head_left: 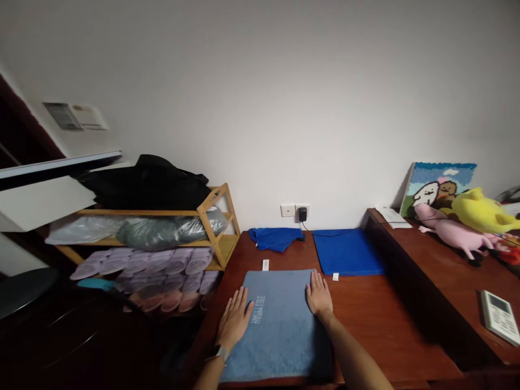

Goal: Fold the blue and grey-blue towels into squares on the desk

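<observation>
A flat grey-blue cloth piece [284, 336] with pale lettering lies on the wooden table [377, 325], and a white tag sticks out at its far edge. My left hand [234, 319] rests flat along its left side, fingers stretched out, a watch on the wrist. On the right edge of the same cloth lies my right hand [319, 295], also flat with fingers extended. Behind it, to the right, a bright blue flat cloth [345, 252] with a white tag is spread out. A crumpled blue cloth [276, 238] sits near the wall.
Left of the table stands a wooden shoe rack [219, 227] with slippers [146, 262] and a black bag [150, 184]. A black plug [303, 214] with a cord is in the wall socket. The right-hand surface holds plush toys [450, 227], a picture [441, 184] and a calculator-like device [500, 317].
</observation>
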`<state>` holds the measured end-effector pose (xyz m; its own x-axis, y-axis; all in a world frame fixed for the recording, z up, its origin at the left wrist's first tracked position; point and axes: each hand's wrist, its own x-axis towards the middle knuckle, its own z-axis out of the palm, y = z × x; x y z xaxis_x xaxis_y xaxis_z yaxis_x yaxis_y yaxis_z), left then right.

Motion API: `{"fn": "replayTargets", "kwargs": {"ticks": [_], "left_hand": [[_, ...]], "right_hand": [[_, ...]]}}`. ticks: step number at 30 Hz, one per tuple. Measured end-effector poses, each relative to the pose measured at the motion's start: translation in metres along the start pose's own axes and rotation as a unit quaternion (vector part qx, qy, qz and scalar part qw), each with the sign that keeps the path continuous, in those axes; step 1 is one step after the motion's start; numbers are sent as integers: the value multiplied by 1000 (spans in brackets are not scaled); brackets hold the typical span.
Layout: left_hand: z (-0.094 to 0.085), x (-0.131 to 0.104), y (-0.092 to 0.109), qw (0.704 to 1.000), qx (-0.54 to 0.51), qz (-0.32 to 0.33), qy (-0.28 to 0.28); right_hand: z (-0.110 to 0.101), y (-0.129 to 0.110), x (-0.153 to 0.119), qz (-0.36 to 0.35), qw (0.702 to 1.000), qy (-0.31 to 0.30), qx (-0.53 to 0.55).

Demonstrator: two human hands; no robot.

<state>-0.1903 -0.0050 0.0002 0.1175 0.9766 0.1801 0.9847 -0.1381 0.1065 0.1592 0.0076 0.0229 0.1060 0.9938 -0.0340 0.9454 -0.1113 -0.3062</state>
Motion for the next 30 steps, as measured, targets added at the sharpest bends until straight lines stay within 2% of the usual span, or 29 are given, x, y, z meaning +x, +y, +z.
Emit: {"fn": "replayTargets", "kwargs": {"ticks": [3, 5, 6, 9, 13, 14, 16, 18, 23, 26, 28, 30], "left_hand": [[-7, -14, -13, 1000, 18, 5, 24], [-16, -20, -5, 998, 19, 36, 51], [-21, -23, 6, 997, 16, 51, 64], [-35, -30, 65, 991, -12, 104, 81], [-37, -47, 156, 967, -62, 243, 34], [-35, -54, 172, 963, -68, 258, 23], [-31, -69, 191, 961, -74, 265, 7], [-32, -85, 194, 962, -78, 261, -1], [-42, -125, 171, 961, -70, 266, 5], [-38, -145, 165, 951, -66, 301, 23], [-31, -151, 172, 938, -82, 335, 27], [-27, -147, 189, 932, -108, 345, 22]], "right_hand": [[-4, -2, -1, 3, 1000, -6, 4], [-6, -3, -2, 5, 1000, -6, 7], [-7, -3, -2, 6, 1000, -6, 9], [-8, -3, -3, 7, 1000, -5, 13], [-9, -1, -3, -1, 1000, -1, 17], [-8, -1, -3, -3, 1000, 0, 17], [-8, 0, -2, -6, 1000, 4, 16], [-8, 0, -2, -5, 1000, 7, 13], [-8, 0, -2, -2, 1000, 1, 7], [-8, 0, -3, -1, 1000, 2, 9], [-9, -1, -3, 0, 1000, 2, 11], [-10, -1, -4, 0, 1000, 2, 12]]}}
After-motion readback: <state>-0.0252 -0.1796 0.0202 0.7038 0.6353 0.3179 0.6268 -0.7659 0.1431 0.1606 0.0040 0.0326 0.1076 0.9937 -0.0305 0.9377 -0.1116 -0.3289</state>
